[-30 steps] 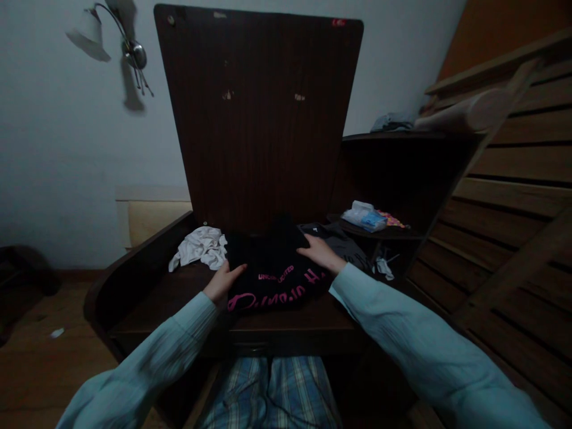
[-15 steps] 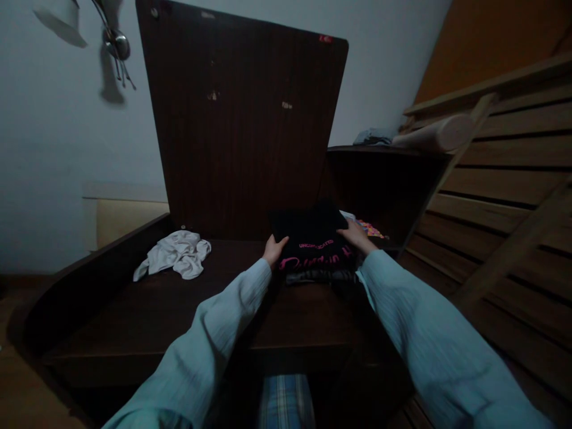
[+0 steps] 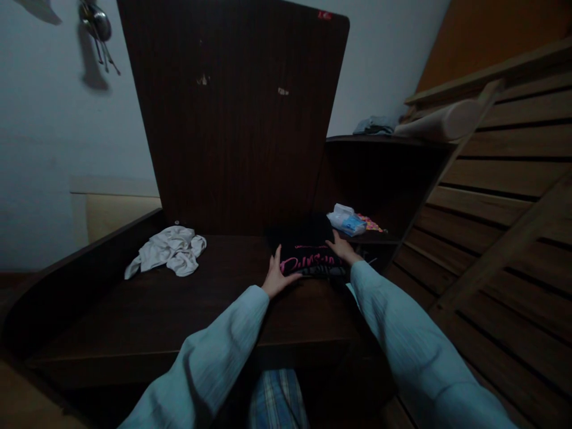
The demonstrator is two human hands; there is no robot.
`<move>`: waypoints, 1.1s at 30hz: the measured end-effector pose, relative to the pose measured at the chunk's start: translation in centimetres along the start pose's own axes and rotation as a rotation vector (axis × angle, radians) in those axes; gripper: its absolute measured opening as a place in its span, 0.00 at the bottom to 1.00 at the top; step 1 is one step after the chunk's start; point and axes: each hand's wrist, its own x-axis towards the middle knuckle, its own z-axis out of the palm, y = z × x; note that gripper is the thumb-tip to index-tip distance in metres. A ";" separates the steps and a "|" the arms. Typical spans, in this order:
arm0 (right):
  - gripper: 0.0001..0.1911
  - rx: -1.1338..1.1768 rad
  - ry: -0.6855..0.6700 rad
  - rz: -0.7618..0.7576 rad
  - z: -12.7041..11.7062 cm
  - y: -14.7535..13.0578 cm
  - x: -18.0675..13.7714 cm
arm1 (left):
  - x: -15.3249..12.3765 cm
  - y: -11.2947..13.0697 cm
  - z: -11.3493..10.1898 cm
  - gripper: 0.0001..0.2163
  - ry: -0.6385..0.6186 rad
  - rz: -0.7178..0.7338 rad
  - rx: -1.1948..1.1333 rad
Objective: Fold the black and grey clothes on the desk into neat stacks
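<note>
A folded black T-shirt [image 3: 304, 238] with pink lettering lies on the dark wooden desk, on top of other folded dark clothing whose front edge barely shows. My left hand [image 3: 277, 277] touches its front left corner, thumb and fingers spread wide apart. At the right side, my right hand [image 3: 343, 248] rests against the shirt's edge with thumb and forefinger apart; its other fingers are partly hidden. Off to the left on the same desk lies a crumpled white garment [image 3: 172, 249], touched by neither hand.
Behind the shirt rises a tall dark back panel [image 3: 232, 119]. A white and blue plastic pack [image 3: 347, 220] and a colourful patterned cloth [image 3: 370, 223] sit in the right-hand shelf [image 3: 384, 140]. Wooden slats [image 3: 504, 208] stand close on the right. A raised side board [image 3: 84, 256] borders the left.
The black shirt now lies lower on the desk. My left hand has shifted toward its front corner and spread its fingers; my right hand has slid slightly left, uncovering the plastic pack.
</note>
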 end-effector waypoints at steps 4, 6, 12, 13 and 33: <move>0.29 -0.166 0.056 -0.022 0.4 -0.9 -0.8 | -0.5 -0.7 0.3 0.40 -0.011 0.116 0.304; 0.30 -0.253 0.183 -0.042 0.1 -1.7 -1.0 | -0.2 -0.8 0.3 0.35 0.008 0.101 0.420; 0.25 -0.328 0.302 -0.524 0.0 -4.5 0.3 | 0.7 -0.4 0.0 0.25 -0.010 0.090 0.786; 0.25 -0.320 0.272 -0.543 0.5 -4.9 0.6 | 0.7 -0.4 -0.2 0.24 -0.014 0.099 0.820; 0.35 -0.016 -0.057 0.205 2.9 -5.2 3.2 | -0.9 -0.1 -0.9 0.24 -0.047 0.106 0.887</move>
